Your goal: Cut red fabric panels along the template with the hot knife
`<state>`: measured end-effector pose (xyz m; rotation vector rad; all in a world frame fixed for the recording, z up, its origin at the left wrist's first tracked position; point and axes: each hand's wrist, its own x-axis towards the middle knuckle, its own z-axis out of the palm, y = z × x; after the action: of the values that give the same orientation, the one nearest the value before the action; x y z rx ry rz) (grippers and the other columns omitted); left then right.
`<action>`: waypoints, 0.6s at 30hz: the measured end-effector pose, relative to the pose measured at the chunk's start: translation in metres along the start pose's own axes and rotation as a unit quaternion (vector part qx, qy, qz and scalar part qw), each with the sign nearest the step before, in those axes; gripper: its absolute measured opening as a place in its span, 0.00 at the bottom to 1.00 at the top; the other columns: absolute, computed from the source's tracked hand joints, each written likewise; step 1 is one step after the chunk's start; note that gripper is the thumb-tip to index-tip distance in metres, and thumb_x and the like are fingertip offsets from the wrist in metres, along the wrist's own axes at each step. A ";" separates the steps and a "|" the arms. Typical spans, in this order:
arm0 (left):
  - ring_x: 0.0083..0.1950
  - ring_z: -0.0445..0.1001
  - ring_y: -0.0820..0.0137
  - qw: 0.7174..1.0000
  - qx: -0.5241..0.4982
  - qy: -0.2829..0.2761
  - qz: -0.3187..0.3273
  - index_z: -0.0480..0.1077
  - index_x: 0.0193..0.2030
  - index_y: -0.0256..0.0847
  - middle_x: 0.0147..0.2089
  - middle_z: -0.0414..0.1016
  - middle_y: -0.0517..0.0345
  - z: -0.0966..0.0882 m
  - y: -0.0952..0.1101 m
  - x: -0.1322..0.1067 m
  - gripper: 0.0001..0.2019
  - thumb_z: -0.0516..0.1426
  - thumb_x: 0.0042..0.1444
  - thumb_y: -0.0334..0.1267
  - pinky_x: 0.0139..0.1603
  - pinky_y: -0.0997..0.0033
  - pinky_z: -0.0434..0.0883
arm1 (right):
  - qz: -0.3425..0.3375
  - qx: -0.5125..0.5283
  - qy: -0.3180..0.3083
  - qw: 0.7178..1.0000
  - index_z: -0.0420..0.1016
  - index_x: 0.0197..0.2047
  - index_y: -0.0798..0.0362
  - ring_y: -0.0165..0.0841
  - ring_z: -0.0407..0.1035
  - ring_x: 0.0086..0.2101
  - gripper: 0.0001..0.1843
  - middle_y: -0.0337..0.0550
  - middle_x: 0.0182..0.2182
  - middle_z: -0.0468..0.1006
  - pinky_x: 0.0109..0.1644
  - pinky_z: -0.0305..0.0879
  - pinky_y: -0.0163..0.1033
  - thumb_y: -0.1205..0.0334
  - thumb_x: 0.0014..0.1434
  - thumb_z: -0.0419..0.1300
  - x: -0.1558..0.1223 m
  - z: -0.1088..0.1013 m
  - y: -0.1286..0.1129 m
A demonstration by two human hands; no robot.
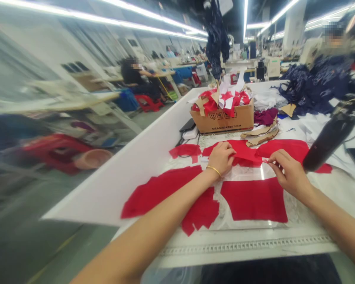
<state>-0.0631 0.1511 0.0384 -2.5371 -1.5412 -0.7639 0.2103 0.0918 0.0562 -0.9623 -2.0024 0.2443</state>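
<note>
My left hand, with a gold bangle at the wrist, has its fingers curled in at the edge of a red fabric piece. At the right end of that piece, my right hand pinches a small red corner between thumb and fingers. Nearer to me lies a flat red cut panel. Left of it, partly under my left forearm, is a spread stack of red pieces. A smaller red piece sits beyond my left wrist, and another red piece lies behind my right hand.
A cardboard box heaped with red, white and tan scraps stands at the back. Brown paper strips lie beside it. A dark upright machine part rises at right, before piled navy fabric. A measuring tape runs along the table's front edge.
</note>
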 end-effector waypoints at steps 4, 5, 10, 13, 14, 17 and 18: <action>0.45 0.72 0.60 0.999 -0.026 -0.008 0.034 0.77 0.36 0.39 0.41 0.76 0.50 -0.028 -0.001 -0.022 0.08 0.56 0.59 0.28 0.49 0.57 0.73 | -0.046 -0.038 0.029 0.998 0.69 0.40 0.49 0.33 0.74 0.33 0.07 0.43 0.36 0.77 0.35 0.70 0.36 0.70 0.68 0.54 -0.026 -0.024 -0.011; 0.44 0.73 0.61 0.998 -0.035 -0.014 0.043 0.77 0.36 0.40 0.40 0.76 0.50 -0.035 0.002 -0.029 0.09 0.55 0.61 0.29 0.49 0.59 0.74 | -0.049 -0.044 0.037 0.997 0.69 0.41 0.49 0.33 0.75 0.34 0.07 0.43 0.36 0.77 0.35 0.71 0.36 0.71 0.68 0.54 -0.031 -0.030 -0.013; 0.41 0.76 0.65 0.991 -0.110 -0.060 0.042 0.77 0.39 0.41 0.38 0.78 0.52 -0.086 0.040 -0.056 0.12 0.51 0.66 0.33 0.47 0.66 0.75 | -0.029 -0.068 0.093 0.993 0.71 0.41 0.48 0.33 0.75 0.34 0.08 0.43 0.36 0.78 0.34 0.72 0.38 0.72 0.66 0.56 -0.048 -0.058 -0.023; 0.39 0.77 0.67 0.954 -0.238 -0.169 -0.063 0.78 0.37 0.41 0.37 0.80 0.55 -0.126 0.068 -0.066 0.12 0.55 0.66 0.41 0.45 0.69 0.76 | -0.021 -0.055 0.144 0.988 0.73 0.43 0.48 0.36 0.76 0.36 0.10 0.44 0.36 0.78 0.35 0.73 0.41 0.72 0.64 0.58 -0.064 -0.074 -0.033; 0.35 0.77 0.68 0.924 -0.287 -0.233 -0.100 0.79 0.37 0.41 0.34 0.79 0.56 -0.138 0.077 -0.068 0.13 0.56 0.66 0.43 0.41 0.71 0.76 | -0.023 -0.048 0.164 0.985 0.74 0.44 0.47 0.37 0.76 0.35 0.11 0.44 0.36 0.79 0.35 0.73 0.42 0.73 0.63 0.59 -0.070 -0.079 -0.036; 0.35 0.78 0.66 0.822 -0.396 -0.374 -0.165 0.82 0.37 0.41 0.32 0.80 0.55 -0.159 0.092 -0.074 0.13 0.61 0.60 0.48 0.37 0.73 0.76 | -0.036 -0.034 0.195 0.979 0.75 0.47 0.47 0.35 0.74 0.28 0.14 0.41 0.30 0.78 0.28 0.70 0.41 0.74 0.61 0.61 -0.085 -0.088 -0.041; 0.34 0.78 0.66 0.802 -0.409 -0.396 -0.179 0.82 0.37 0.41 0.32 0.80 0.55 -0.159 0.093 -0.075 0.14 0.62 0.58 0.49 0.37 0.73 0.75 | -0.043 -0.041 0.189 0.980 0.75 0.47 0.48 0.33 0.72 0.24 0.14 0.39 0.27 0.77 0.25 0.67 0.38 0.74 0.61 0.61 -0.087 -0.088 -0.041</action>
<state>-0.0709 -0.0053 0.1611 -3.5530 -2.3995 -0.4392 0.2849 -0.0134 0.0747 -0.8939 -1.7069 -0.0674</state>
